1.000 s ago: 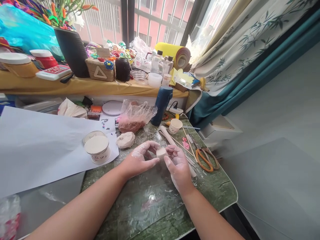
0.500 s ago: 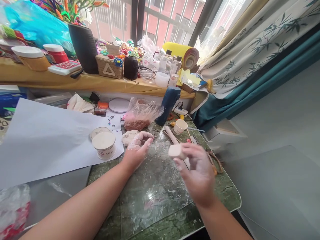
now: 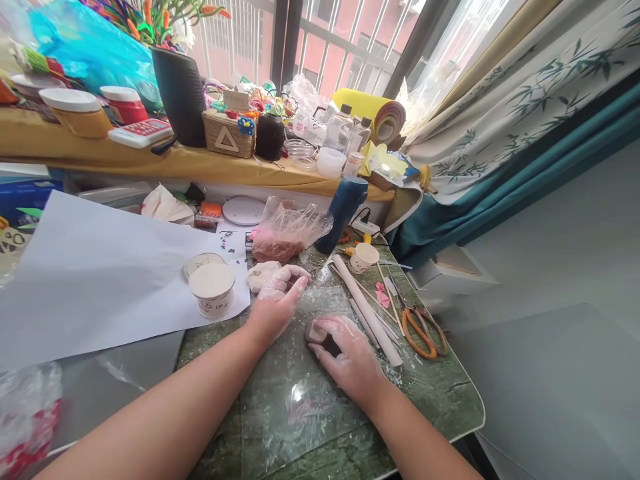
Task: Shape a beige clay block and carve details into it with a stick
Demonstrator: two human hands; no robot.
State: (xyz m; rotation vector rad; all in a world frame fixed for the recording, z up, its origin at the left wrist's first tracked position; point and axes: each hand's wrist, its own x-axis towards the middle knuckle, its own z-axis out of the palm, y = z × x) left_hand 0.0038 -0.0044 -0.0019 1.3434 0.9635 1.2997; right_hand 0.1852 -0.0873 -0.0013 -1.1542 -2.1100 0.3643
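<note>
My right hand (image 3: 347, 357), dusted white, pinches a small pale block of clay (image 3: 316, 332) between thumb and fingers. It holds the block low at the transparent sheet (image 3: 300, 413) on the green table; the fingers partly cover the block. My left hand (image 3: 277, 300) is loosely curled, with a gap between thumb and fingers and nothing visible in it. Just behind the left hand lies a larger whitish lump of clay (image 3: 261, 275). To the right of my right hand is a long pale rolling pin (image 3: 370, 313), with thin sticks beside it.
Orange-handled scissors (image 3: 420, 333) lie near the table's right edge. A paper cup (image 3: 364, 257) and blue bottle (image 3: 343, 213) stand behind. A plastic bag with brown material (image 3: 280, 247) sits at the back. Left, a cup topped with a pale disc (image 3: 211, 283) stands on white paper (image 3: 110, 280).
My right hand has brought the clay block down and to the left, from raised above the table to the transparent sheet. My left hand has stayed nearly still. The view has shifted slightly.
</note>
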